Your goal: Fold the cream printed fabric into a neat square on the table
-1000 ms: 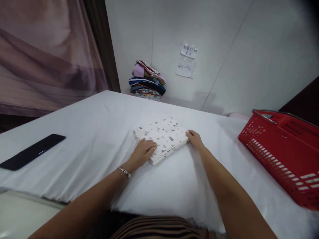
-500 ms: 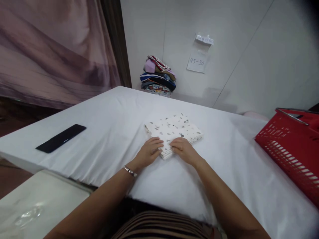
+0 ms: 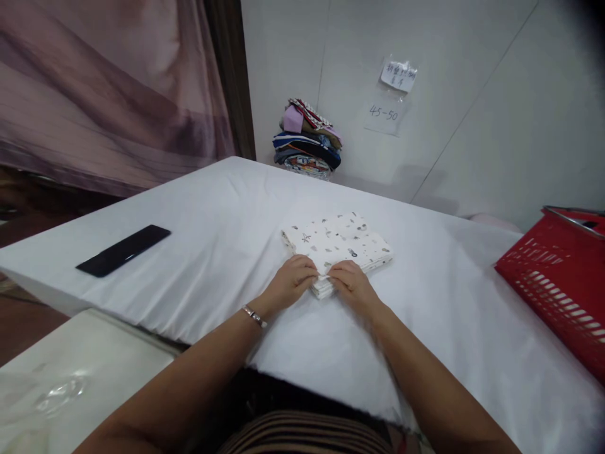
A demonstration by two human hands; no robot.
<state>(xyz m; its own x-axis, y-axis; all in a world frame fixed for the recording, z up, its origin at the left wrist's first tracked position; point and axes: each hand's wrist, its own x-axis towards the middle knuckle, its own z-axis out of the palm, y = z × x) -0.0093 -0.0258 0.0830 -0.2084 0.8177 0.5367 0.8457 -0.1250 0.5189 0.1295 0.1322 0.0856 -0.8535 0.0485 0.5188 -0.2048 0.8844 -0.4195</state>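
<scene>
A folded white cloth with small dark prints [image 3: 341, 239] lies in the middle of the white-covered table [image 3: 227, 227]. My left hand [image 3: 293, 282], with a bracelet at the wrist, and my right hand [image 3: 352, 285] sit side by side at the cloth's near corner. The fingers of both hands curl onto that corner and press or pinch its layered edge.
A black phone [image 3: 123, 250] lies at the table's left. A red plastic basket [image 3: 562, 284] stands at the right edge. A stack of folded colourful clothes [image 3: 307, 140] rests against the back wall under two paper notes [image 3: 391, 94]. A pale surface [image 3: 70, 372] sits low on the left.
My right hand slid from the cloth's right corner to the near corner beside my left hand. Both hands' fingers curled in on that corner. The view shifted left.
</scene>
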